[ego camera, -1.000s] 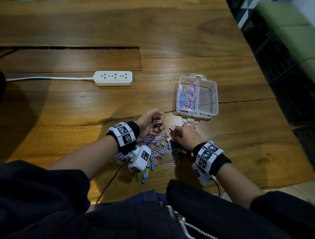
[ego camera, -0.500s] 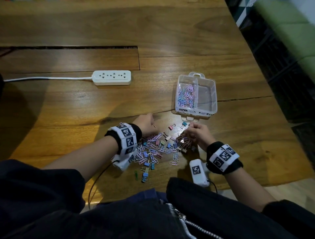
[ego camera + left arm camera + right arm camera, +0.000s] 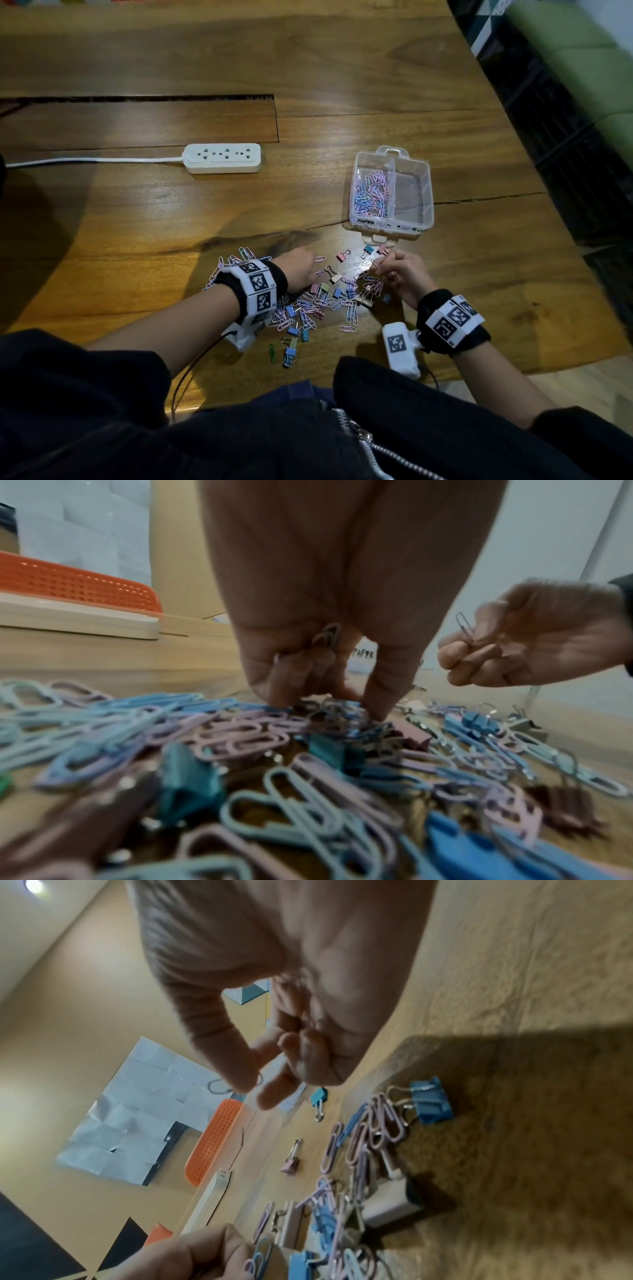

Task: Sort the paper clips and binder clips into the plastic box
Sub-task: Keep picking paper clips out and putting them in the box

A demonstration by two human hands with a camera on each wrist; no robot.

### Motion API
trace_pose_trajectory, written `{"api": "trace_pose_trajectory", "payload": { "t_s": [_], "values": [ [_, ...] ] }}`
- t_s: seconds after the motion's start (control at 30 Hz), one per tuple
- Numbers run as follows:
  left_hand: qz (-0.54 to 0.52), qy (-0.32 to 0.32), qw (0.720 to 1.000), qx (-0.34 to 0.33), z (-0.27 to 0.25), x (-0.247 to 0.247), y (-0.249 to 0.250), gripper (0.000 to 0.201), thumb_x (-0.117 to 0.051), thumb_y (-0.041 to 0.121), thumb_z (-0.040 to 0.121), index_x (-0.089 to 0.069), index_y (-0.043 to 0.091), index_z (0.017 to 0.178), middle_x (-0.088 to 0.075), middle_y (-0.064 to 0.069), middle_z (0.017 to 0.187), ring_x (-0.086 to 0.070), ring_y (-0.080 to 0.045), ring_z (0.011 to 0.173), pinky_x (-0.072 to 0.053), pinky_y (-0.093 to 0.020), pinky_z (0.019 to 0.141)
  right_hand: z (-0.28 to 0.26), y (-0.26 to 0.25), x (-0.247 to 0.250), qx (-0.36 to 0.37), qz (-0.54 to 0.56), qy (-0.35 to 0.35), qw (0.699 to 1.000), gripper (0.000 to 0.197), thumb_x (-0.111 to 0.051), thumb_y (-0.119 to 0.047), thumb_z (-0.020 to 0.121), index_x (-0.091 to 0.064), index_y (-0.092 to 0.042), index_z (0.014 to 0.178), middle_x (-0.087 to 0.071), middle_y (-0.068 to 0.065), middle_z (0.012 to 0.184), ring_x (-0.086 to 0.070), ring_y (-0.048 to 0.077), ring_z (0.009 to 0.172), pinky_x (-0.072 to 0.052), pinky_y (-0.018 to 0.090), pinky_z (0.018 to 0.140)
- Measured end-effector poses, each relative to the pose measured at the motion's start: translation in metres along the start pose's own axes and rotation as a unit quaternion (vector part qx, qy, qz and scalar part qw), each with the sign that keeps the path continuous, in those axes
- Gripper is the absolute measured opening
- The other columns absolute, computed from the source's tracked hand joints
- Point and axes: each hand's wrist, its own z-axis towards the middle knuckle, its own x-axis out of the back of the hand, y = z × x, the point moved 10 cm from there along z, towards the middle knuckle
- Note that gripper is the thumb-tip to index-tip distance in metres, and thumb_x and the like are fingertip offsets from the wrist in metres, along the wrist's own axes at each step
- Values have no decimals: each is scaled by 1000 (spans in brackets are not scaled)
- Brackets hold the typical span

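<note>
On table [image 3: 137,222], near edge: loose heap [image 3: 325,301] of pastel paper clips and small binder clips, lying between the two wrists. Left hand [image 3: 301,270] down on the heap's far-left side, fingertips [image 3: 380,710] planted in the clips; fingers curled, a few paper clips [image 3: 327,638] bunched against the palm. Right hand [image 3: 400,274] lifted just above the heap's right side, thumb and forefinger pinching one paper clip [image 3: 464,627], other fingers folded in. Three binder clips lie apart beyond the heap, toward the box: pink [image 3: 342,256], blue [image 3: 368,250], and another pink [image 3: 382,249] just beside the right fingers. Clear box [image 3: 428,192] sits farther back and to the right, two compartments; left one holds paper clips [image 3: 371,195], right one shows none. White power strip [image 3: 222,158] farther left, cord running off to the left edge. Orange basket [image 3: 75,585] at the table's far side.
</note>
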Motion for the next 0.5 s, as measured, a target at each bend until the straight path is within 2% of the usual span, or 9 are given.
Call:
{"api": "trace_pose_trajectory", "payload": {
  "t_s": [0.07, 0.13, 0.17, 0.23, 0.3, 0.37, 0.43, 0.5],
  "values": [
    [-53, -13, 999, 4, -1, 0, -3, 25, -45, 19, 91, -45, 12, 68, -44, -9, 71, -45, -21, 66, -36, -29, 61, 0, -3, 2, 15, -8, 13, 1000, 36, -42, 20, 73, -34, -9, 52, -50, 6, 66, -51, 5, 45, -33, 20, 52],
    [-153, 4, 988, 34, -3, 7, -12, 24, -45, 21, 92, -44, 13, 69, -43, -2, 68, -41, -17, 60, -34, -27, 57, 0, -6, 3, 25, -23, 26, 999, 37, -42, 19, 73, -34, -9, 50, -48, 7, 63, -46, 8, 46, -35, 19, 48],
    [-224, 14, 973, 51, -4, 11, -17, 25, -44, 19, 91, -46, 11, 68, -44, -1, 66, -41, -16, 59, -35, -26, 57, -1, -8, 3, 30, -27, 33, 999, 38, -41, 20, 73, -33, -10, 50, -46, 8, 61, -45, 7, 44, -36, 18, 44],
    [-397, 15, 914, 78, -7, 13, -25, 28, -40, 8, 87, -43, 9, 60, -44, 0, 51, -40, -14, 45, -34, -20, 47, -1, -10, 5, 34, -32, 46, 998, 39, -36, 21, 73, -32, -10, 49, -42, 8, 58, -43, 5, 39, -35, 13, 36],
    [-508, -1, 857, 86, -10, 15, -25, 25, -34, -2, 80, -40, 6, 57, -45, 1, 41, -37, -9, 32, -30, -15, 34, -1, -11, 7, 32, -35, 52, 998, 38, -30, 21, 71, -32, -11, 50, -40, 7, 57, -39, 6, 38, -29, 11, 32],
    [-550, 0, 831, 86, -11, 18, -24, 23, -31, -8, 76, -39, 5, 58, -47, -4, 46, -37, -7, 28, -29, -12, 30, 1, -7, 8, 22, -28, 43, 998, 36, -26, 21, 67, -36, -11, 54, -39, 5, 58, -35, 5, 37, -24, 12, 31],
    [-568, 3, 819, 78, -11, 21, -24, 25, -30, -11, 73, -37, 7, 58, -46, -7, 55, -38, -7, 30, -29, -11, 29, 1, 0, 6, 0, -4, 23, 1000, 35, -23, 18, 61, -42, -12, 60, -41, 2, 60, -32, 5, 37, -23, 14, 31],
    [-561, -12, 825, 72, -10, 19, -24, 25, -31, -10, 75, -38, 9, 60, -42, -5, 59, -37, -8, 35, -30, -12, 31, -2, 6, 1, -34, 42, -5, 999, 28, -25, 10, 50, -44, -9, 58, -44, 0, 57, -33, 9, 42, -26, 14, 34]
  ]
}}
